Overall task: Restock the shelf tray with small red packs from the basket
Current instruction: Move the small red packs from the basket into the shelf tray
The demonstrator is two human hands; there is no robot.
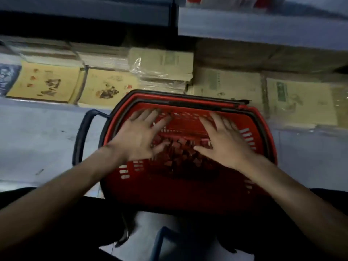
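A red plastic basket [263, 132] with a black rim stands on the floor in front of me, its black handle [81, 140] hanging down on the left. Several small red packs [180, 153] lie heaped in its bottom. My left hand [139, 136] hovers over the left half of the basket with fingers spread and straight. Over the right half, my right hand [224, 144] is spread the same way. Neither hand holds a pack. The picture is blurred by motion. No shelf tray can be made out.
Behind the basket, a low shelf holds stacks of yellowish wrapped booklets [45, 81] and beige bundles [162, 63]. A grey shelf board [263, 25] juts out above on the right. Pale floor [37, 140] lies left of the basket. My dark trouser legs frame the bottom.
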